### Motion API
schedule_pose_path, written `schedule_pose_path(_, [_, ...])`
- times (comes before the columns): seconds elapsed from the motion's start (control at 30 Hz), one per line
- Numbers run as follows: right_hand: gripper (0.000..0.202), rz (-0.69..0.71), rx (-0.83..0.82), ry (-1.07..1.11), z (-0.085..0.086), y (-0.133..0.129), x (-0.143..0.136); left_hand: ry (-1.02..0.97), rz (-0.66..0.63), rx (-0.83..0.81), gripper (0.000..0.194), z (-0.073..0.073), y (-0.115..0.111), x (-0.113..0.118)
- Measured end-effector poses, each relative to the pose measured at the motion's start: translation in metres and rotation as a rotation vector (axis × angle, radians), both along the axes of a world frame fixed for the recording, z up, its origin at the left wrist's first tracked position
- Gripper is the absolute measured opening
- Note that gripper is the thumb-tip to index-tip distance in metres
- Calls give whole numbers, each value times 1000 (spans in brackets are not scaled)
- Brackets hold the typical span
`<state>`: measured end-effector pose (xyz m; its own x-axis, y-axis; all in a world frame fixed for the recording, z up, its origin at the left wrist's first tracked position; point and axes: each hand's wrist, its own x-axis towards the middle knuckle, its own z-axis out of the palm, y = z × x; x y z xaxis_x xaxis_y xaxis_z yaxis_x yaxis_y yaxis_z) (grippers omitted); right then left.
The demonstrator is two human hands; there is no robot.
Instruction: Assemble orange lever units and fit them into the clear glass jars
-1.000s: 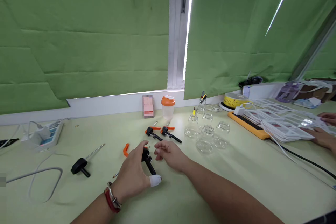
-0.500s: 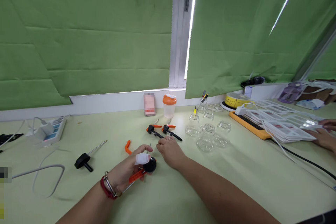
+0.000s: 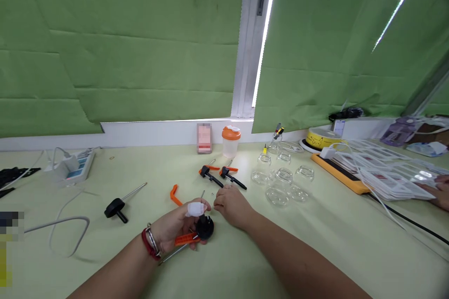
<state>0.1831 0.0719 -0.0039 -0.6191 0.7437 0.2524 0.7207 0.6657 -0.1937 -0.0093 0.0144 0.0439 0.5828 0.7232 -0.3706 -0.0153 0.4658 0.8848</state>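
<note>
Left hand (image 3: 170, 228) grips round black plastic part (image 3: 205, 229); loose hold could drop it. Right hand (image 3: 233, 208) curled, contents unclear.

L hand (image 3: 182, 224) curled, thumb wrapped white; R hand (image 3: 232, 203) low, fingers bent.

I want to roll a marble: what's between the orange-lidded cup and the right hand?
Two black-and-orange tools lie between cup and right hand, the head view shows.
</note>
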Motion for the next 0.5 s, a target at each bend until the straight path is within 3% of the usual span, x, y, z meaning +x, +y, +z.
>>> schedule_pose_path(0.2, [11,-3,-94,12,9,-8,-1,0,1,-10,32,-2,1,0])
schedule_pose_path(0.37, [13,48,-76,32,14,-16,-1,6,2,1,31,0,1,0])
schedule_pose_path(0.5, [12,-10,-237,296,12,-16,0,26,15,1,33,2,-1,2])
